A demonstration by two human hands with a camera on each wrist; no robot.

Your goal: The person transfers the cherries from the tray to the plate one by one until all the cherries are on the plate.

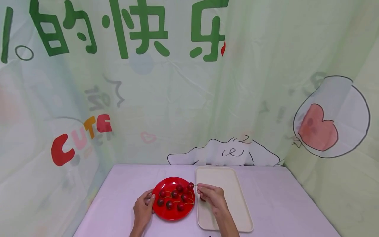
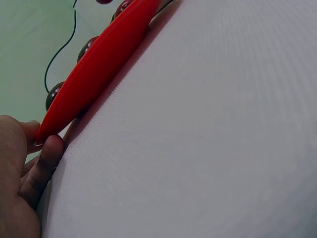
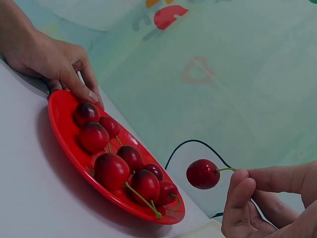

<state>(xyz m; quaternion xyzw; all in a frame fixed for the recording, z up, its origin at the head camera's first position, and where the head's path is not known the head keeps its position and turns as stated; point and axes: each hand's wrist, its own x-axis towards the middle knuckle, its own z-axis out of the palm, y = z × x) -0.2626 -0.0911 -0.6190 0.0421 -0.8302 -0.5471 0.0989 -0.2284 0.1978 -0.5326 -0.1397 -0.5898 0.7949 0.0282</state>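
Observation:
A red plate [image 1: 169,215] bears several dark red cherries [image 3: 111,171] with green stems. My left hand [image 1: 142,208] grips its left rim, thumb on top and fingers beneath, as the left wrist view shows from low at the side. Between thumb and forefinger my right hand [image 3: 270,203] pinches the stem of a single cherry [image 3: 202,174], which hangs free in the air. In the head view that cherry overlaps the plate's upper right rim. Another cherry [image 1: 202,199] is partly hidden under my right hand, over the tray's left side.
A cream rectangular tray [image 1: 229,184] lies right of the plate, close beside it, under my right forearm. Both stand on a pale cloth-covered table [image 1: 281,204]. A printed curtain [image 1: 183,98] hangs behind the table and along both sides.

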